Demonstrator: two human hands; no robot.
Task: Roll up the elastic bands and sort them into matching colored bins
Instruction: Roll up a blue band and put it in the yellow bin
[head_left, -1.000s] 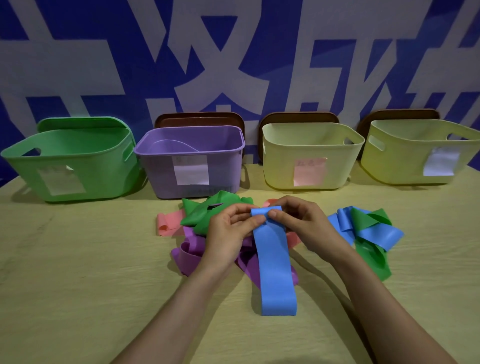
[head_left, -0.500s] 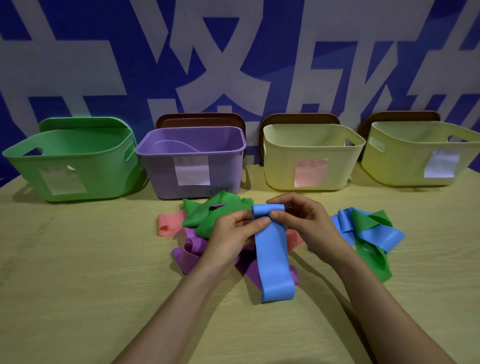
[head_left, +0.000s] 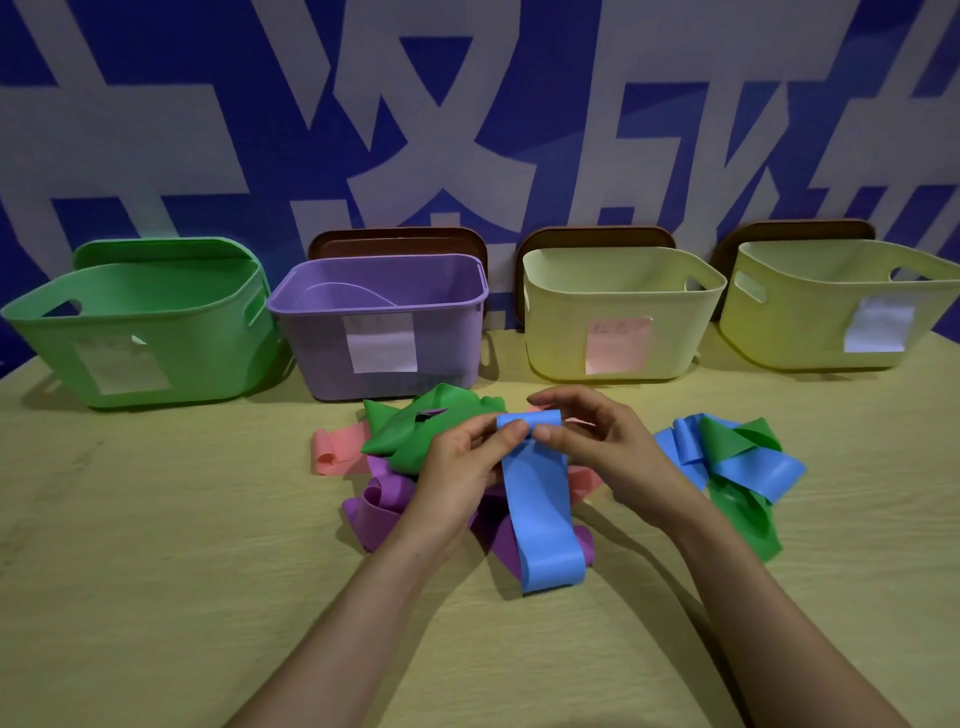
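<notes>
Subject: the wide, flat blue elastic band (head_left: 540, 509), mid-width on the pale wooden table (head_left: 156, 571), nearer its far edge than its near edge. Its upper end is turned into a small roll held just above the loose bands.

The left hand (head_left: 457, 467) pinches the roll's left side, thumb on the near face and fingers curled behind. The right hand (head_left: 608, 447) does the same on the right side. Both thumbs meet at the middle of the roll.

Change noted: the free tail is shorter than a second ago. Its lower end has drawn away from the table's near edge and toward the hands, while the hands have kept their place. Judgement: rolling is under way but early, as most of the band is still flat.

Beneath the tail lie crumpled purple bands (head_left: 379, 504). A folded green band (head_left: 415, 431) and a pink band (head_left: 337, 447) sit to the left, and a heap of blue and green bands (head_left: 727, 457) lies towards the right edge. None of these has shifted.

Along the far edge stand a green plastic bin (head_left: 156, 338), a purple plastic bin (head_left: 384, 291), a pale yellow bin with a pink label (head_left: 618, 291) and a pale yellow bin with a white label (head_left: 831, 280). No blue bin is present, and the labels cannot be read.
</notes>
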